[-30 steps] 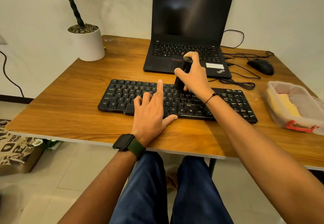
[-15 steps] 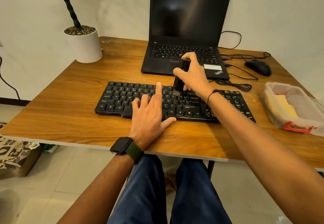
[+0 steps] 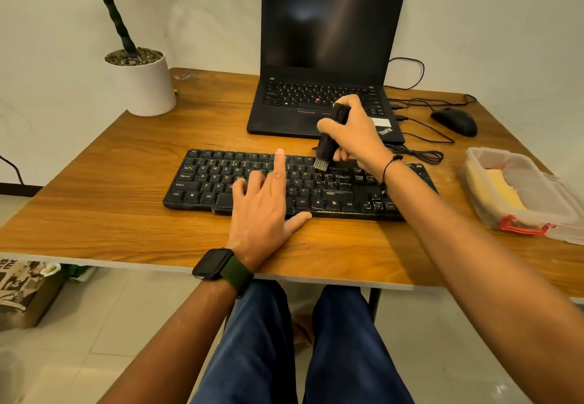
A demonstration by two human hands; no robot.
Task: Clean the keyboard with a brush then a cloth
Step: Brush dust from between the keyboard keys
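My right hand (image 3: 355,133) is curled round a small black brush (image 3: 328,143), thumb on its near-left face and the other fingers wrapped behind it. The brush stands nearly upright, tipped a little so its top leans away from me, and its pale bristles point down onto the top rows of the black keyboard (image 3: 215,182), just left of my right wrist. Whether the bristle tips actually touch the keys I cannot tell for sure; they look right at the key tops.

My left hand (image 3: 265,207) lies flat on the keyboard's near middle, palm down and relaxed, holding nothing. Its forefinger stretches straight out across the keys toward the brush, ending just left of the bristles with a small gap between them; my other fingers bend down onto the keys, and my thumb rests along the keyboard's front edge. The keyboard runs out under both hands, further to the left of my left hand than to the right of my right one.

Beyond my right hand sits an open laptop (image 3: 328,56) with a dark screen. Well to the right of that hand is a clear plastic box (image 3: 537,201) with a yellow cloth (image 3: 502,192) inside it, all on the wooden table (image 3: 110,214)
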